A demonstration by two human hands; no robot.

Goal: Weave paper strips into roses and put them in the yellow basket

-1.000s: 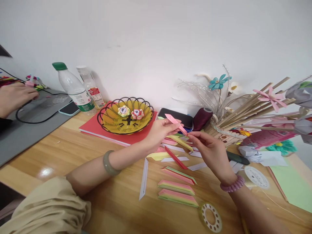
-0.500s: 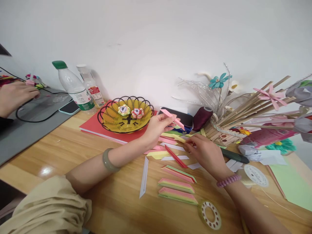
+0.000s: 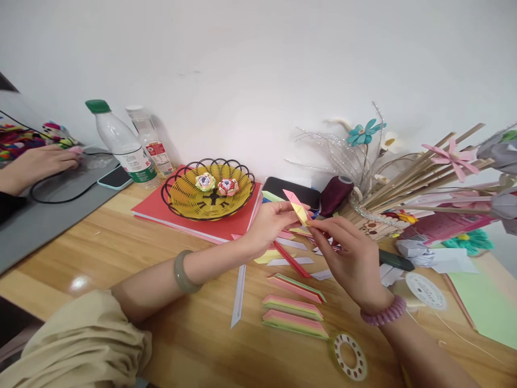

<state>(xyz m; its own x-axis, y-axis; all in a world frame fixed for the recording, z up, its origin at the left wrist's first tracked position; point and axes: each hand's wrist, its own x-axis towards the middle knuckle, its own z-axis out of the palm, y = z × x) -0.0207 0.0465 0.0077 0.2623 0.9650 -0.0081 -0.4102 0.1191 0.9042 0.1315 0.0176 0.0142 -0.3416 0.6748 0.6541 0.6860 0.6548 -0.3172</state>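
Observation:
My left hand (image 3: 271,223) pinches a pink folded paper strip (image 3: 289,195) above the table. Held against it is a yellow folded paper strip (image 3: 300,212), whose lower end my right hand (image 3: 350,253) grips between thumb and fingertips. The two strips overlap; how they join is hidden by the fingers. Below my hands lie loose folded strips, among them a red strip (image 3: 291,261) and a white strip (image 3: 239,296). Closer to me sit small stacks of nested strips (image 3: 294,323) in pink, yellow and green.
A yellow basket (image 3: 181,196) with two paper balls stands on a red book (image 3: 149,207). Bottles (image 3: 129,156) are behind left. Thread spool (image 3: 337,196), tape roll (image 3: 348,357), and craft flowers (image 3: 450,156) lie right. Another person's hand (image 3: 44,164) works at far left.
My right hand has lifted a yellow strip from the pile and brought it to the pink strip in my left hand. The other person's hand has shifted right.

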